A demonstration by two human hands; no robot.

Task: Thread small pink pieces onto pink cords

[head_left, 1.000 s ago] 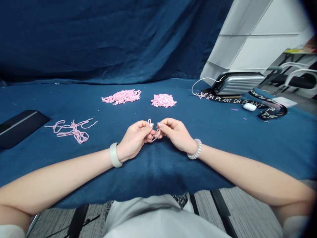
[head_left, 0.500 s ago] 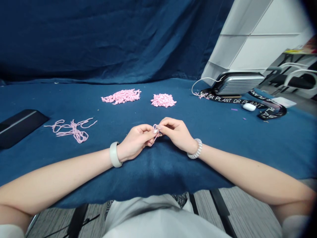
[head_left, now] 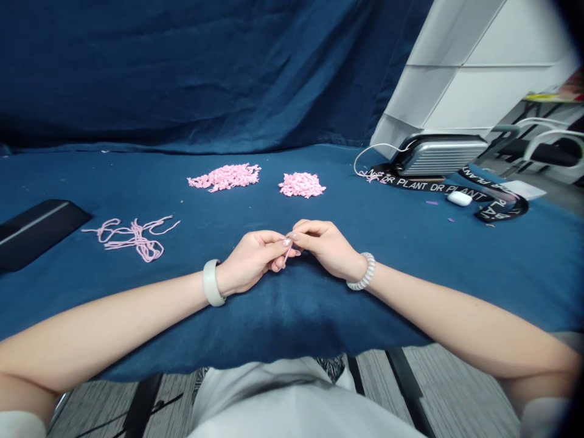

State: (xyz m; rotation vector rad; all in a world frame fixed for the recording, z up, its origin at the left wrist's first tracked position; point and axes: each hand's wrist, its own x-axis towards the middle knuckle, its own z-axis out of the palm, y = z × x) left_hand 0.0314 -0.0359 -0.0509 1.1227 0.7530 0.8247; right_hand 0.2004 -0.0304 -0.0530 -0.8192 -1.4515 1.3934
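Observation:
Both hands meet above the near middle of the blue cloth. My left hand (head_left: 255, 258) pinches a short piece of pink yarn (head_left: 287, 254), whose strand slants down past the fingertips. Thumb and index finger of my right hand (head_left: 331, 246) are closed at the upper end of the same piece, touching the left fingertips. Most of the yarn is hidden by the fingers. Beyond the hands lie two heaps of small pink yarn knots, a wider heap (head_left: 225, 177) and a rounder heap (head_left: 302, 184). Left of my left hand rests a loose bundle of pink yarn strands (head_left: 137, 239).
A black flat case (head_left: 41, 234) lies at the left edge. At the right stand a silver ribbed case (head_left: 444, 155), a black lettered strap (head_left: 424, 184) and a white earbud case (head_left: 459, 198). The blue cloth (head_left: 219, 340) ends near my lap.
The small yarn loop that stood up between my fingertips no longer shows. My right hand has dropped slightly, and its fingertips sit closer to the left ones.

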